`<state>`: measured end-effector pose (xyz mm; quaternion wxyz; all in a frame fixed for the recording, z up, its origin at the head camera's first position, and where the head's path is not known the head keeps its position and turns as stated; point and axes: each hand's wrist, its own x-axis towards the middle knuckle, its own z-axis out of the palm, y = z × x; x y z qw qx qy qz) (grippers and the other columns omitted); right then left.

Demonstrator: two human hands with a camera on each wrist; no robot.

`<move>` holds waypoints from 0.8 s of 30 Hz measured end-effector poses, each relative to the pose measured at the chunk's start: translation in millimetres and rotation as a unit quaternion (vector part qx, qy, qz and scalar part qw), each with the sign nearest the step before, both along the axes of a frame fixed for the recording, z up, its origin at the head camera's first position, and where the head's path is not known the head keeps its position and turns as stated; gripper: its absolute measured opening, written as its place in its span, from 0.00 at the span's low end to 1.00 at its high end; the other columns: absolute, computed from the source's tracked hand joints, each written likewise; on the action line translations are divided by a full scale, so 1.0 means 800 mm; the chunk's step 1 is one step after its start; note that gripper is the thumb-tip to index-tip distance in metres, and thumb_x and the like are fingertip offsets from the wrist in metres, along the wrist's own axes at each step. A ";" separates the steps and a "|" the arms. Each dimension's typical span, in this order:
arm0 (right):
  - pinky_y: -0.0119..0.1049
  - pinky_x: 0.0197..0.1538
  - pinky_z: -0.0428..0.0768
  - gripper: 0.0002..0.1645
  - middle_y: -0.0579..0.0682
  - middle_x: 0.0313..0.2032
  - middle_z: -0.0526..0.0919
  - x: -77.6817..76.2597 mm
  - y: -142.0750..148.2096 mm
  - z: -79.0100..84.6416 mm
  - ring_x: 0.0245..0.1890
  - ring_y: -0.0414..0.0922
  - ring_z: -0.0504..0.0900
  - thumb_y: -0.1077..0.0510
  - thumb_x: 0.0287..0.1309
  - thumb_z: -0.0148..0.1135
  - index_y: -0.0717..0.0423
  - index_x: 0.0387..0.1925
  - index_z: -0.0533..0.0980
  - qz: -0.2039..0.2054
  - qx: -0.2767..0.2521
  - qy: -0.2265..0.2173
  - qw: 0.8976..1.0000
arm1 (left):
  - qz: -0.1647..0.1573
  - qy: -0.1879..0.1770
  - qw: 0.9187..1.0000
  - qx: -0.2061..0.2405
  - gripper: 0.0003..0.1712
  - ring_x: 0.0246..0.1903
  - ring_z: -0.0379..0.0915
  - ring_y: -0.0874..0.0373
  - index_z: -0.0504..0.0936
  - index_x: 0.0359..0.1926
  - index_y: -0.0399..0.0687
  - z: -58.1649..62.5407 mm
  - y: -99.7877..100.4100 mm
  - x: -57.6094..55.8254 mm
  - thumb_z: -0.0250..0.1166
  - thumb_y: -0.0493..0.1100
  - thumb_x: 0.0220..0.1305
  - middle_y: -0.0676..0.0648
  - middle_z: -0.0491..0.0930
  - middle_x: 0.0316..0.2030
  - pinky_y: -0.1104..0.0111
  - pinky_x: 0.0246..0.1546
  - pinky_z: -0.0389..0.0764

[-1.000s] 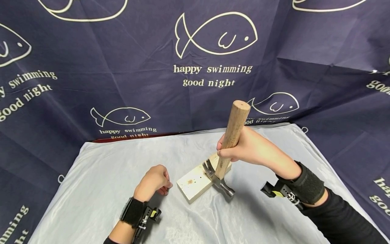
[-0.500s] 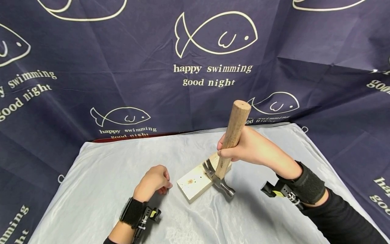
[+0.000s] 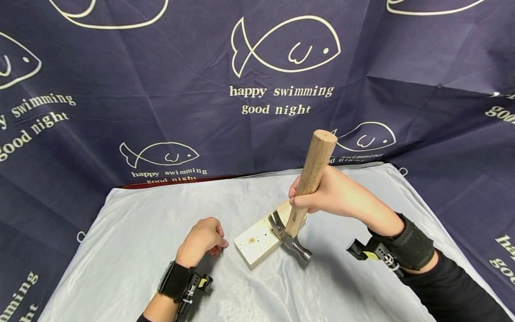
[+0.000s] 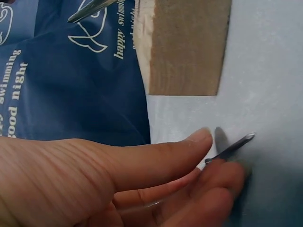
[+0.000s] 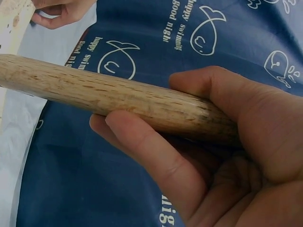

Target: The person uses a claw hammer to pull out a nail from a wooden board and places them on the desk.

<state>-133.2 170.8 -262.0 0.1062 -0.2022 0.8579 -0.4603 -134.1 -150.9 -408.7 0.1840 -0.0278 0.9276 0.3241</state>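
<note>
My right hand (image 3: 339, 194) grips a claw hammer by its wooden handle (image 5: 128, 99), thumb and fingers wrapped about it. The hammer (image 3: 314, 167) stands handle up, its steel head low over the right edge of a pale wooden block (image 3: 257, 243). The claw overlaps the block's top in the head view, and the striking face points down to the right. Left of the block, my left hand (image 3: 204, 237) pinches a small nail (image 4: 235, 147) between thumb and fingers, close above the cloth. Part of the nail is hidden by the fingers.
Pale cloth (image 3: 141, 237) covers the table, wrinkled near the front. Dark blue fabric (image 3: 201, 120) printed with fish hangs behind and on both sides. Small dark holes and a knot mark the block's top. Each wrist wears a black strap with a small camera.
The nail has turned in my left fingers and now points down below them. My right hand and the hammer handle's top have shifted slightly right; the block has stayed in place.
</note>
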 end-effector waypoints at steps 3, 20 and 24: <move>0.42 0.35 0.88 0.09 0.50 0.35 0.88 0.002 0.001 0.003 0.32 0.46 0.86 0.67 0.54 0.70 0.58 0.39 0.86 -0.004 -0.006 -0.002 1.000 | 0.004 0.027 1.000 0.002 0.13 0.18 0.80 0.53 0.77 0.30 0.40 0.003 0.002 0.001 0.76 0.32 0.64 0.44 0.80 0.19 0.64 0.22 0.78; 0.41 0.35 0.87 0.09 0.49 0.35 0.88 0.004 0.000 0.010 0.31 0.46 0.85 0.66 0.56 0.73 0.57 0.40 0.87 0.008 -0.006 0.016 1.000 | -0.178 0.311 0.925 0.130 0.02 0.36 0.80 0.62 0.86 0.42 0.47 0.048 0.067 0.007 0.71 0.40 0.73 0.55 0.84 0.37 0.64 0.39 0.83; 0.42 0.36 0.87 0.09 0.48 0.36 0.88 0.005 -0.001 0.008 0.31 0.46 0.85 0.65 0.57 0.75 0.56 0.40 0.87 0.013 -0.002 0.024 1.000 | -0.225 0.309 0.906 0.180 0.13 0.45 0.83 0.55 0.85 0.53 0.44 0.054 0.081 0.008 0.73 0.43 0.72 0.50 0.84 0.47 0.64 0.44 0.85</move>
